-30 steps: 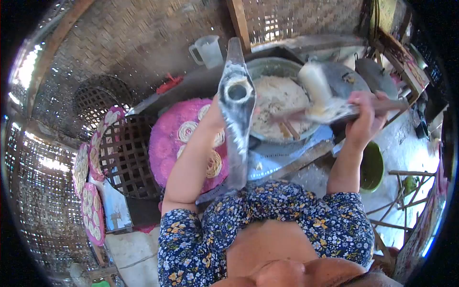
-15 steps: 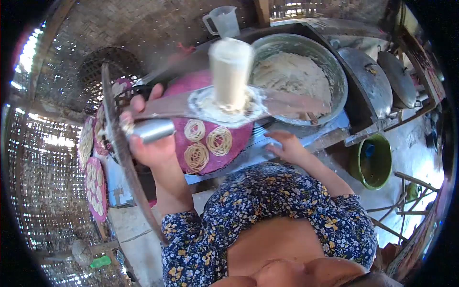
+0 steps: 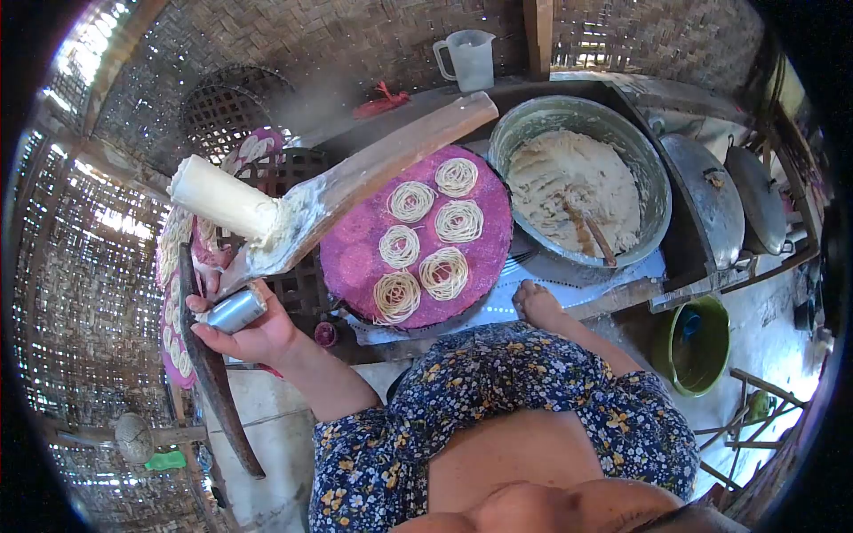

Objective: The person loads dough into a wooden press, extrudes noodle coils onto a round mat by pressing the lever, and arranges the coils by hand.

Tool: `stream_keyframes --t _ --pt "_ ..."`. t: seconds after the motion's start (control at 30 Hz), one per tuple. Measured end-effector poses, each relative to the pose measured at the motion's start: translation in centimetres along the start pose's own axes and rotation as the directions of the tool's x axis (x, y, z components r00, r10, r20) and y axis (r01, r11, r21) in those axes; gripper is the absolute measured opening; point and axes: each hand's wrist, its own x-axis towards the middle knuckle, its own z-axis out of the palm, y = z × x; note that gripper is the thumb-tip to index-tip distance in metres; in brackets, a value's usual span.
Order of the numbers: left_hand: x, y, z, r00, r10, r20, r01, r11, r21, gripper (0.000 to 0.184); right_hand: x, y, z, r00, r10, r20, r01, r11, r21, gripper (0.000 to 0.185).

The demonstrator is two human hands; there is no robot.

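My left grip (image 3: 268, 327) clamps a silver metal cylinder (image 3: 235, 310); right grip (image 3: 538, 306) unclear; floury wooden plank (image 3: 382, 167) part-hides round pink tray (image 3: 349, 259).

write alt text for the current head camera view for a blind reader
A person's left hand grips a metal cylinder joined to a wooden bar, beside a second bar bearing a dough-smeared cylinder. The right hand is near a round pink tray holding six noodle nests and a large bowl of dough.

Rustic kitchen; woven walls (image 3: 373, 40); dough (image 3: 569, 169) in basin (image 3: 656, 191)
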Motion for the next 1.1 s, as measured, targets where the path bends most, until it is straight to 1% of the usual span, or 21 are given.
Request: stream_keyframes --t 0.03,0.13,0.23,0.33,0.43,0.53,0.63,0.67,0.7,0.73,0.77,0.8,0.83,0.87,0.9,0.93,1.03,1.1 --pt "-0.2 0.0 0.0 0.998 0.010 -0.058 -0.009 1.000 0.024 0.031 0.0 0.2 0.3 0.999 -0.032 -0.032 0.032 0.999 0.005 0.015" --pt "-0.2 0.6 -0.8 0.999 -0.037 -0.013 0.037 0.999 -0.016 0.030 0.2 0.5 0.3 0.995 -0.095 0.030 0.095 0.995 -0.006 0.012" --pt "-0.2 0.7 -1.3 0.996 -0.076 0.054 0.078 0.996 -0.048 0.030 0.1 0.5 -0.4 0.993 -0.106 0.049 0.104 0.994 0.045 0.011" --pt "-0.3 0.6 -1.4 0.997 -0.070 0.017 0.071 0.996 -0.048 0.030 0.1 0.6 -1.2 0.992 -0.103 0.075 0.095 0.991 0.097 0.011" --pt "-0.3 0.6 -1.2 0.998 -0.051 0.036 0.053 0.998 -0.040 0.030 -0.4 -0.7 -3.3 0.999 0.038 -0.037 -0.032 0.989 0.145 0.011" --pt "-0.6 0.4 -0.4 0.999 -0.016 -0.046 0.015 1.000 -0.023 0.033 -0.2 0.4 -1.6 0.987 -0.161 -0.004 0.160 0.979 0.129 0.011" --pt "-0.5 0.9 -1.4 0.997 -0.068 0.029 0.069 0.997 -0.034 0.032 -0.7 1.2 -0.2 0.980 -0.199 -0.017 0.199 0.976 0.084 0.011" --pt "-0.3 1.2 -2.2 0.994 -0.083 0.065 0.089 0.992 -0.086 0.032 -0.7 1.5 0.1 0.985 -0.175 -0.002 0.175 0.982 0.066 0.017" --pt "-0.2 1.3 -2.2 0.996 -0.080 0.043 0.084 0.992 -0.092 0.032 -0.8 1.6 -0.2 1.000 -0.010 -0.009 0.011 0.981 0.193 0.019" --pt "-0.2 1.7 -2.1 0.997 -0.077 0.022 0.079 0.992 -0.096 0.032 -1.0 1.5 -0.5 0.988 0.157 0.004 -0.150 0.937 0.316 0.023" --pt "-0.1 1.9 -2.0 0.997 -0.075 0.000 0.074 0.992 -0.098 0.032 -1.1 1.7 -0.8 0.948 0.315 0.038 -0.300 0.851 0.432 0.026" --pt "-0.1 1.9 -2.0 1.000 -0.026 -0.008 0.026 0.998 -0.053 0.032 -1.1 1.8 -2.1 0.910 0.402 0.096 -0.398 0.791 0.464 0.033" --pt "-0.2 2.0 -1.8 1.000 -0.018 -0.021 0.017 0.999 -0.032 0.032 -1.3 2.5 -1.9 0.875 0.449 0.179 -0.454 0.637 0.623 0.032" --pt "-0.1 2.1 -1.6 0.999 -0.010 -0.031 0.009 1.000 -0.013 0.032 -1.6 3.4 -1.2 0.837 0.476 0.268 -0.493 0.448 0.746 0.032" --pt "-0.2 2.1 -1.6 0.999 -0.002 -0.039 0.002 1.000 0.006 0.032 -1.8 3.9 -1.1 0.799 0.483 0.358 -0.511 0.234 0.827 0.032" --pt "-0.1 2.1 -1.9 1.000 -0.024 -0.007 0.024 0.999 -0.026 0.033 -1.8 4.3 -1.0 0.796 0.489 0.357 -0.537 0.298 0.789 0.035" --pt "-0.1 1.7 -2.1 0.999 -0.038 -0.007 0.038 0.999 -0.018 0.034 -1.8 3.5 -2.4 0.867 0.429 0.253 -0.488 0.629 0.606 0.041" --pt "-0.2 1.4 -2.2 0.998 -0.061 -0.015 0.061 0.998 -0.013 0.034 -2.0 2.9 -1.2 0.966 0.252 0.060 -0.242 0.791 0.562 0.045"
